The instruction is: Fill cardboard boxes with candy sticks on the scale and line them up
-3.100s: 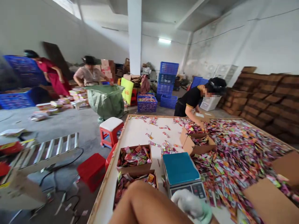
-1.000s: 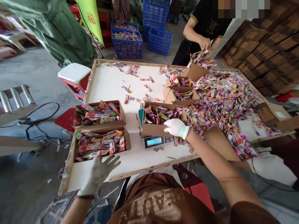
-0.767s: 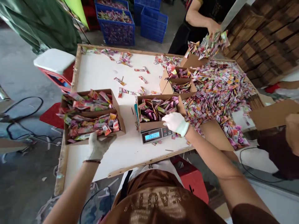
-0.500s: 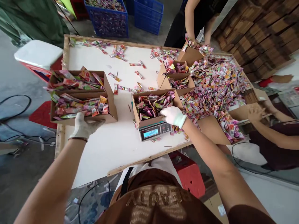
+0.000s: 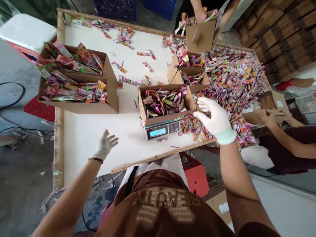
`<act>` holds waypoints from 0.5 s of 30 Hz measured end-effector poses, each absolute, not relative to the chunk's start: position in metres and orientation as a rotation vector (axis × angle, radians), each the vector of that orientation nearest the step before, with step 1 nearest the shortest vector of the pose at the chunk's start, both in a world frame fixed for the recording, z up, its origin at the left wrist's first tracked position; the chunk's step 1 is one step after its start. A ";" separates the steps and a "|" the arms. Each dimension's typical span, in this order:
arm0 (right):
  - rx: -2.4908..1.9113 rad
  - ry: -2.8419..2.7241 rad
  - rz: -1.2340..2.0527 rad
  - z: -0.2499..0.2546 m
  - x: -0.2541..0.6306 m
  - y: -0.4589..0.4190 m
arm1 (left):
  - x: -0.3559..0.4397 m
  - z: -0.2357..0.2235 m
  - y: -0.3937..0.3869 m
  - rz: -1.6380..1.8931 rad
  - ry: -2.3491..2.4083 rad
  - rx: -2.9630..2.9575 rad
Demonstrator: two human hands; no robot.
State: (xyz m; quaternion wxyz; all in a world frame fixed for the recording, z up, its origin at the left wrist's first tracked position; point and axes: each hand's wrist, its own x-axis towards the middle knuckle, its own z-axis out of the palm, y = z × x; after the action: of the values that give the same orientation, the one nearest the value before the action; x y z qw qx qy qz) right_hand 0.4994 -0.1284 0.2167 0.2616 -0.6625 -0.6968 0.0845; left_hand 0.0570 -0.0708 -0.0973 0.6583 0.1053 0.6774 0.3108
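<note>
My left hand (image 5: pixel 106 144), in a white glove, hovers over the white tabletop (image 5: pixel 86 128) with its fingers apart and nothing in it. Beyond it at the left stand two cardboard boxes (image 5: pixel 81 108) full of colourful sachets. My right hand (image 5: pixel 212 115), gloved too, is in the air just right of the scale, fingers spread and holding nothing. A digital scale (image 5: pixel 161 131) with a lit display carries an open cardboard box (image 5: pixel 170 116). Purple, pink and green sachets (image 5: pixel 165 100) fill that box.
A big heap of sachets (image 5: pixel 237 75) covers the table's right side. Two more boxes (image 5: pixel 195 88) stand behind the scale. A co-worker's hand (image 5: pixel 199 14) is at a box (image 5: pixel 201 38) at the back; another person's hands (image 5: pixel 269 118) hold cardboard at right. A red stool (image 5: pixel 196 181) stands below.
My left hand has left the left-hand boxes and come nearer me. My right hand has let go of the box on the scale and moved right. The co-worker's box at the back is lifted.
</note>
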 end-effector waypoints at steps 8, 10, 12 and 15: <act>-1.606 -2.162 0.170 0.219 0.477 -0.079 | 0.085 -0.124 -0.179 0.587 1.552 0.280; -1.551 -2.391 0.204 0.214 0.464 -0.056 | 0.091 -0.124 -0.189 0.562 1.533 0.318; -1.530 -2.598 0.259 0.210 0.452 -0.035 | 0.095 -0.123 -0.193 0.542 1.522 0.353; -1.530 -2.576 0.261 0.210 0.448 -0.021 | 0.094 -0.122 -0.197 0.529 1.523 0.392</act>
State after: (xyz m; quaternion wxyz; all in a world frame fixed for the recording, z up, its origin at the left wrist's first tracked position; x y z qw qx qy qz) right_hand 0.4480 -0.0207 0.2099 0.0671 -0.5076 -0.8546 0.0865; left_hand 0.0938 -0.1970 -0.1222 0.6752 0.1745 0.6770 0.2351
